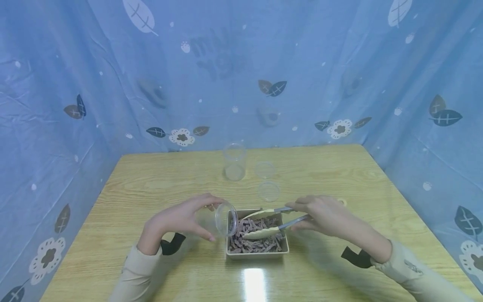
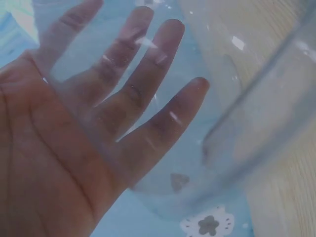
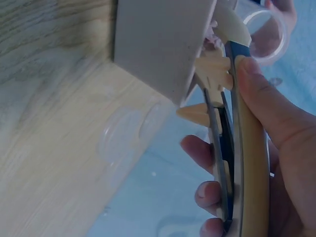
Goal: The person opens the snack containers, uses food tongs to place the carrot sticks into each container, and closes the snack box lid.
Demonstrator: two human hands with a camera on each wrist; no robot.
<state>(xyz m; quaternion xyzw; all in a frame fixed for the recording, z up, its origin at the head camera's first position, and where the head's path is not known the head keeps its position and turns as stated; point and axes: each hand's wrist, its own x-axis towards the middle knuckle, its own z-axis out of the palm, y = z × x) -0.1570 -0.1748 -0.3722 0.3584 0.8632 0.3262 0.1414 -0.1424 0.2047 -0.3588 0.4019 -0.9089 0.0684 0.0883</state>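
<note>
Head view: left hand (image 1: 181,218) grips a clear plastic jar (image 1: 220,220), tipped on its side, mouth facing right & just at the left rim of a beige square tray (image 1: 257,253). Tray sits near table's front centre, full of brown-purple snack sticks (image 1: 253,241). Right hand (image 1: 324,214) squeezes cream-tipped tongs (image 1: 266,222), tips low over the sticks, arms a little apart. Behind on the wooden table (image 1: 151,184): another clear jar (image 1: 235,161) upright, plus two clear lids (image 1: 268,191).

Left wrist view: fingers (image 2: 148,74) spread, wrapped round the jar wall, seen through the plastic; jar rim toward the right.

Right wrist view: thumb on top, fingers (image 3: 202,150) curled under the tongs' handle (image 3: 247,163); tray's outer wall (image 3: 158,44) just beside the tongs, jar mouth (image 3: 266,34) past it.
</note>
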